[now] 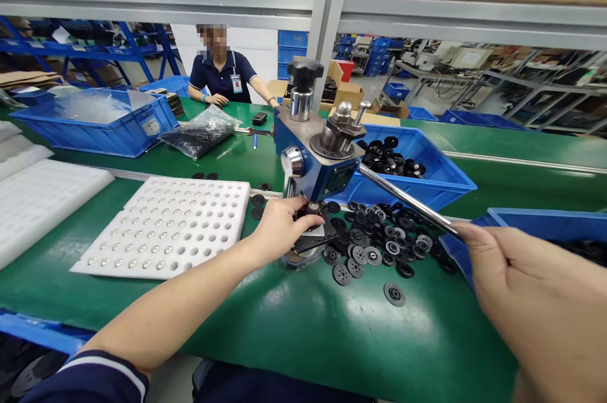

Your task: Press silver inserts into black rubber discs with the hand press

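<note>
A blue hand press (310,156) with a black star knob and a chrome shaft stands on the green bench. My left hand (277,229) reaches under its ram, thumb and forefinger closed around a black plastic disc (312,213) that is mostly hidden. My right hand (535,283) is wrapped around the end of the press's steel lever (408,197), which slopes down to the right. Beside the press base lies a heap of black and grey plastic discs (374,232). Left of my hand is a white foam tray (199,191), with small pale metal parts in many of its holes.
A blue bin (441,185) of black parts stands behind the heap, another blue bin (531,218) at right. One disc (394,294) lies apart. Across the bench sits a co-worker (222,74), near a bag of black parts (202,131) and a blue crate (95,131).
</note>
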Tool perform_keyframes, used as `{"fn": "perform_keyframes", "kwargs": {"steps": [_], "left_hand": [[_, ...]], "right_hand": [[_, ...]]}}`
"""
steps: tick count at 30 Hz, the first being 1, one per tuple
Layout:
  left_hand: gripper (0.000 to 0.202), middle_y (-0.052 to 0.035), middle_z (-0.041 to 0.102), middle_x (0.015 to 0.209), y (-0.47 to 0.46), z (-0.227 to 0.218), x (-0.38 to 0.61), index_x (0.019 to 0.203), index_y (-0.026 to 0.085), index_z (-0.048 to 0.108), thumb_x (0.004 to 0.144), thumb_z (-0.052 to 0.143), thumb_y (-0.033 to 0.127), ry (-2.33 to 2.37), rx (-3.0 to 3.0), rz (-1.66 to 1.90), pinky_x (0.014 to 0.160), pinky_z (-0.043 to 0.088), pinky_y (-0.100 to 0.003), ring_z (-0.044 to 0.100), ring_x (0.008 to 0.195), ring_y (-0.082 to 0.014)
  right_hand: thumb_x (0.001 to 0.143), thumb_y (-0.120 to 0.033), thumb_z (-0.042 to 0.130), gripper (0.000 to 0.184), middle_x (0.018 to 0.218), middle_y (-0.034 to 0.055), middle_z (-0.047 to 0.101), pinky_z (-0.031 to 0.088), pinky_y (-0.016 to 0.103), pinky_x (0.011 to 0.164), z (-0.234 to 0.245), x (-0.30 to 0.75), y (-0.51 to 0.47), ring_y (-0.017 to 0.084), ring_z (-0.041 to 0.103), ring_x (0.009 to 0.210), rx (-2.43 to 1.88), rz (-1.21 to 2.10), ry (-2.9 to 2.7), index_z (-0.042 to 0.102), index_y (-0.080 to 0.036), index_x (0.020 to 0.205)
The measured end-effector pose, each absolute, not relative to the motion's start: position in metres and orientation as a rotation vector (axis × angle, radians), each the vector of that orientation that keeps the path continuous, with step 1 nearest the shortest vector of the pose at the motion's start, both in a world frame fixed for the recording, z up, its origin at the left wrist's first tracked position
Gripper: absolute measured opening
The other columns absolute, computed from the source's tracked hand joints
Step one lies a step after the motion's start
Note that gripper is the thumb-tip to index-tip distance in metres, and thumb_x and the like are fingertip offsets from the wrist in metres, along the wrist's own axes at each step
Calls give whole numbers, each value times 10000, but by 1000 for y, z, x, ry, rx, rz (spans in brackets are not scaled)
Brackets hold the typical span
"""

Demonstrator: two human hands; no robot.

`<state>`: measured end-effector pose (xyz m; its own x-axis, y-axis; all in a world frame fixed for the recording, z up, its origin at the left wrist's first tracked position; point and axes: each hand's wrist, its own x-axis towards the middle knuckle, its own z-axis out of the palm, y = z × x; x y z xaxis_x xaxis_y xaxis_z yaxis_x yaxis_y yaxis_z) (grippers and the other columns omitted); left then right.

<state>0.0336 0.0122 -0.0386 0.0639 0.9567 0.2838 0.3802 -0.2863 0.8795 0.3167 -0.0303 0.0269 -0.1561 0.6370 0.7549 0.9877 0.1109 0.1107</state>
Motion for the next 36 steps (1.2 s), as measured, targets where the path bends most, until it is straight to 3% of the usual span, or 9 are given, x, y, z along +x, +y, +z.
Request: {"fn": "perform_keyframes", "kwargs": {"steps": [3, 10, 18, 25, 31, 36], "left_hand": [[157, -38, 753, 776, 11, -35, 34, 817, 160, 749, 809, 719, 314, 1356, 1778, 1201, 688, 494, -276, 661, 762, -205], [188, -28, 734, 744, 9, -37, 35, 789, 160, 738, 795, 729, 347, 1384, 1728, 1240, 636, 461, -260, 622, 706, -182], [151, -19, 732, 760, 10, -39, 36, 796, 161, 736, 798, 730, 312, 1348, 1694, 1239, 654, 458, -257, 621, 711, -171], [177, 9, 679, 659, 8, -40, 38, 695, 166, 686, 768, 767, 305, 1412, 1734, 1320, 587, 411, -238, 544, 617, -136], [164, -11, 712, 724, 11, -42, 35, 741, 163, 722, 760, 770, 319, 1383, 1713, 1280, 621, 443, -244, 590, 669, -153], [181, 1, 690, 692, 12, -41, 31, 737, 168, 730, 741, 780, 342, 1412, 1713, 1263, 607, 438, -238, 577, 672, -152]], "right_hand": [[1038, -534, 301, 676, 434, 27, 485, 205, 249, 400, 26, 310, -30, 121, 418, 413, -1409, -990, -1874, 567, -176, 530], [1041, -477, 364, 642, 415, 12, 467, 219, 232, 378, 29, 308, -30, 102, 414, 386, -1325, -1058, -1874, 619, -152, 550], [1025, -400, 449, 548, 481, 36, 563, 230, 231, 386, 0, 300, -27, 110, 488, 430, -1294, -1019, -1791, 684, -117, 619], [1035, -478, 389, 624, 423, 20, 503, 222, 234, 371, 13, 302, -28, 107, 426, 386, -1300, -1037, -1837, 654, -138, 583], [987, -327, 557, 405, 531, 47, 597, 218, 261, 402, -4, 298, -26, 129, 544, 491, -1283, -984, -1813, 686, -88, 687], [974, -266, 580, 305, 564, 34, 605, 281, 249, 457, -30, 294, -20, 128, 520, 511, -1203, -916, -1747, 677, -104, 734]]}}
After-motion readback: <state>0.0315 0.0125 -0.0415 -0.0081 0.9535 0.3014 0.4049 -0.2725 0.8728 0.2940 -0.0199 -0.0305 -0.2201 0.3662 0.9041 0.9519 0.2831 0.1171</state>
